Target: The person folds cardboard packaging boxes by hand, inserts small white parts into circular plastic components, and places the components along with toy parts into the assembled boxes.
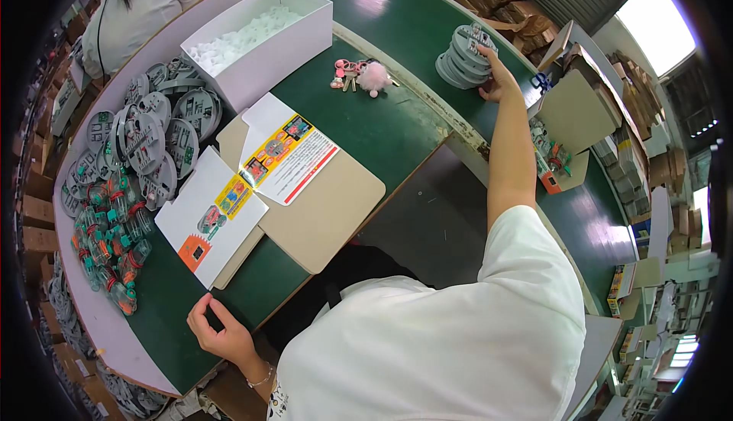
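Observation:
My right hand (498, 76) reaches out to the upper right, its fingers wrapped round the side of a stack of round grey discs (464, 58) on the green surface. Near the table's front edge at the lower left, my left hand (220, 331) is held with thumb and fingers curved apart and nothing between them. Just above it lie an unfolded white printed card (210, 219) and a beige board (328, 207). Grey round parts (145, 142) are heaped at the left, with small clear packs of green and orange pieces (107, 245) below them.
A white box (256, 89) of small white pieces stands at the back. Keys with a pink pompom (373, 77) lie beside it. At the right, an open carton (561, 169) holds coloured pieces, near blue scissors (541, 82). Another person (145, 12) sits beyond the partition.

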{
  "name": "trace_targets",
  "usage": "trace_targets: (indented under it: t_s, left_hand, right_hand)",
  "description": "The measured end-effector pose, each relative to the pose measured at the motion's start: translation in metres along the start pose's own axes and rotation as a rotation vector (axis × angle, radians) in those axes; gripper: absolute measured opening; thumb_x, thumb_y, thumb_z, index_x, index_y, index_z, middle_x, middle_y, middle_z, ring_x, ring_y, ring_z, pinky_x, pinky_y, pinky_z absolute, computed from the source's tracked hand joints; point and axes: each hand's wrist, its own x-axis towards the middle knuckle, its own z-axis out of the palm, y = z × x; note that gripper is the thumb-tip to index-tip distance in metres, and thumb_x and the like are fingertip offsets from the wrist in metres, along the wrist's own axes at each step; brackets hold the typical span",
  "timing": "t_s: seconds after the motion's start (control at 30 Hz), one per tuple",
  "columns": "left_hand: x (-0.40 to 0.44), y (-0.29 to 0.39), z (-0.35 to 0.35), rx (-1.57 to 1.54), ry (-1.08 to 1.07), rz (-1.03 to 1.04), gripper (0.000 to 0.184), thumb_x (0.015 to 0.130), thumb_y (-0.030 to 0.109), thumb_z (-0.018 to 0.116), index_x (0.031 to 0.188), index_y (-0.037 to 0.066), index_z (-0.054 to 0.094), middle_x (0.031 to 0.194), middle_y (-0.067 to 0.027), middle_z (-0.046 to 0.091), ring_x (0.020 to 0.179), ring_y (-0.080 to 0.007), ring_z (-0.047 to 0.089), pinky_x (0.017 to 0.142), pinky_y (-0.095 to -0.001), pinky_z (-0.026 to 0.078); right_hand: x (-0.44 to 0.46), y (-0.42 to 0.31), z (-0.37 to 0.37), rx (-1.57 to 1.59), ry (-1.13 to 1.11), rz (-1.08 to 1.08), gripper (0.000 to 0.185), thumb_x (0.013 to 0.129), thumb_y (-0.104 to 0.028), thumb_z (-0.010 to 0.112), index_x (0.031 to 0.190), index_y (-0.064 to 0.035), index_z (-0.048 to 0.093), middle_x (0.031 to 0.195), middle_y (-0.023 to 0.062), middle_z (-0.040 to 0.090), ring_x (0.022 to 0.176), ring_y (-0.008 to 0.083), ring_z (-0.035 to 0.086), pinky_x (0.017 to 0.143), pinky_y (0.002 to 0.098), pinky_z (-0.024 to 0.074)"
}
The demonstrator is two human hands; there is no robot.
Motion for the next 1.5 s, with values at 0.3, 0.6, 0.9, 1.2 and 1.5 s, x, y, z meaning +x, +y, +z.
trace_targets:
  t_s: [0.3,0.6,0.9,1.2,1.5]
  left_hand:
    - [-0.001,0.002,0.001,-0.017,0.014,-0.022,0.009,0.093,0.004,0.063,0.098,-0.001,0.067,0.090,-0.0098,0.066,0.080,-0.0206,0.062,0.070,-0.0313,0.049]
    - [-0.001,0.006,0.001,-0.064,0.000,-0.058,0.008,0.092,0.002,0.063,0.098,-0.001,0.067,0.090,-0.0099,0.067,0.080,-0.0205,0.062,0.072,-0.0311,0.050]
    - [0.010,0.017,-0.006,-0.085,0.064,-0.061,0.006,0.087,-0.003,0.064,0.092,0.000,0.066,0.086,-0.0122,0.065,0.079,-0.0263,0.063,0.072,-0.0324,0.050]
    - [0.008,0.012,-0.007,-0.110,0.051,-0.032,0.007,0.081,-0.001,0.066,0.088,0.003,0.066,0.083,-0.0095,0.066,0.078,-0.0285,0.062,0.071,-0.0358,0.048]
    - [0.006,0.008,-0.011,-0.073,0.057,-0.026,0.008,0.079,0.003,0.069,0.086,0.007,0.067,0.082,-0.0068,0.066,0.078,-0.0263,0.061,0.069,-0.0373,0.046]
  right_hand:
    - [-0.008,-0.001,0.009,-0.164,0.087,-0.052,0.085,0.058,-0.066,0.080,0.123,-0.0126,0.065,0.120,0.0092,0.067,0.120,0.0262,0.054,0.106,0.0481,0.0293]
    - [-0.012,0.023,0.017,0.154,-0.071,-0.331,0.061,0.075,-0.041,0.081,0.123,-0.0090,0.063,0.117,0.0107,0.068,0.107,0.0265,0.065,0.095,0.0451,0.0495]
    - [-0.038,0.026,0.042,0.465,-0.436,-0.238,0.053,0.084,-0.025,0.070,0.133,-0.0097,0.056,0.127,0.0089,0.063,0.114,0.0289,0.062,0.102,0.0492,0.0494]
    - [-0.221,-0.050,0.297,-0.024,-1.058,-0.776,0.066,0.079,-0.016,0.070,0.138,0.0011,0.045,0.127,0.0138,0.059,0.116,0.0246,0.058,0.100,0.0378,0.0457]
    - [-0.361,-0.053,0.541,-0.657,-1.084,-1.167,0.104,0.057,-0.041,0.086,0.137,0.0054,0.040,0.122,0.0240,0.056,0.114,0.0312,0.058,0.094,0.0392,0.0489]
